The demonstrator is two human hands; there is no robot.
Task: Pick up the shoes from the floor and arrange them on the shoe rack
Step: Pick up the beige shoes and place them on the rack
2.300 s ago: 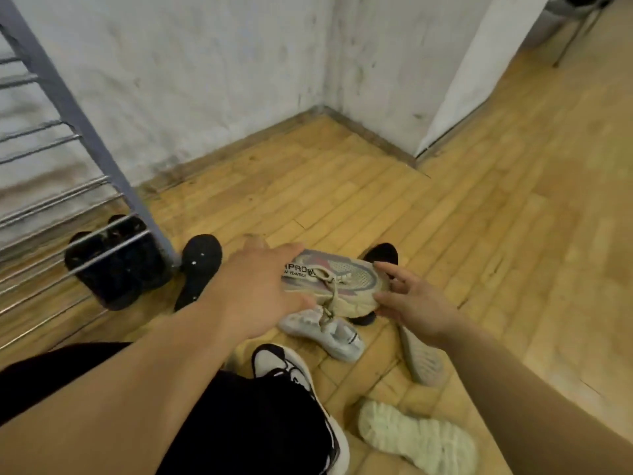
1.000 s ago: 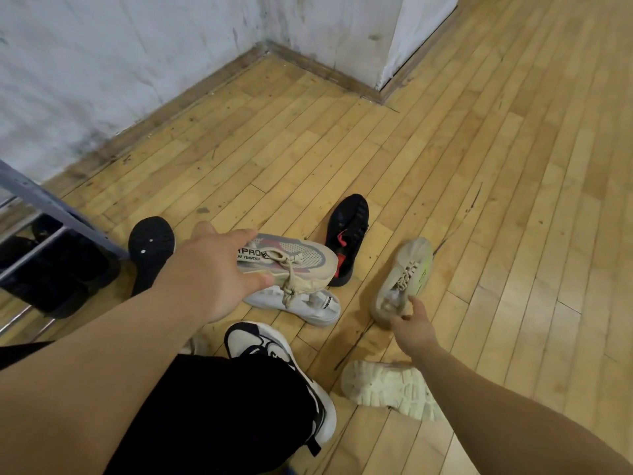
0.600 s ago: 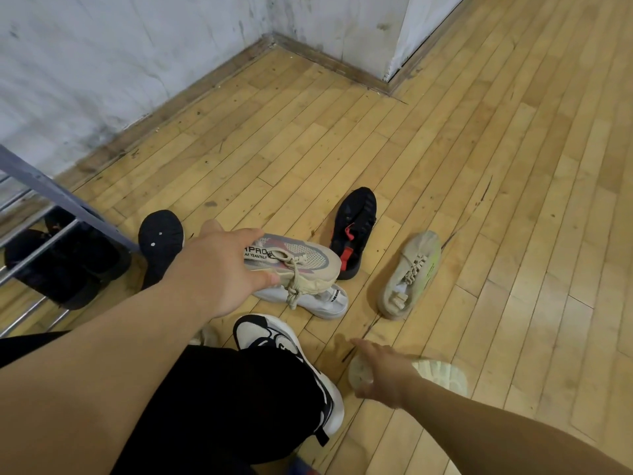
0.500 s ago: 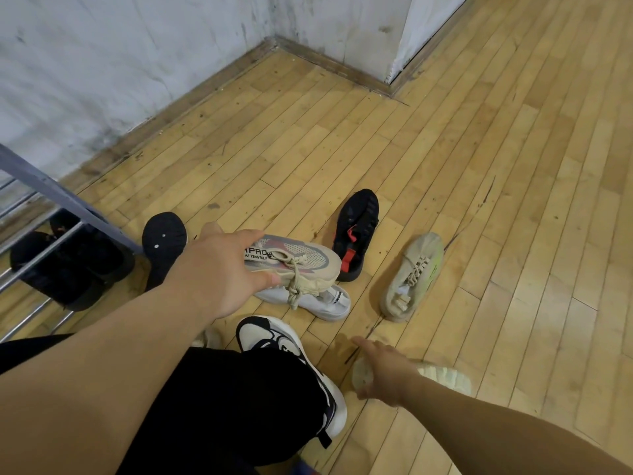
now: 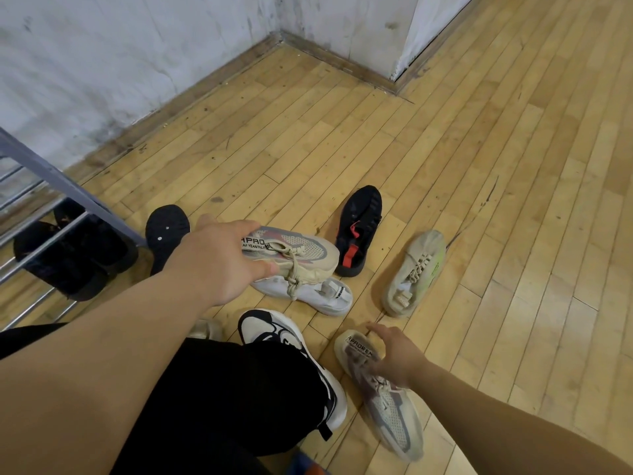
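One sneaker (image 5: 390,416) beneath right hand (image 5: 397,359)

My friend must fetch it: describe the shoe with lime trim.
From the wall corner, look down the floor to the scattered shoes. The lime-trimmed shoe lies farthest right, beside the black shoe with a red tab. Only it has a lime edge.

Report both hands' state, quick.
Left hand: grips a beige mesh lace-up sneaker, lifted.
Right hand: grips the matching beige sneaker on the wooden floor.
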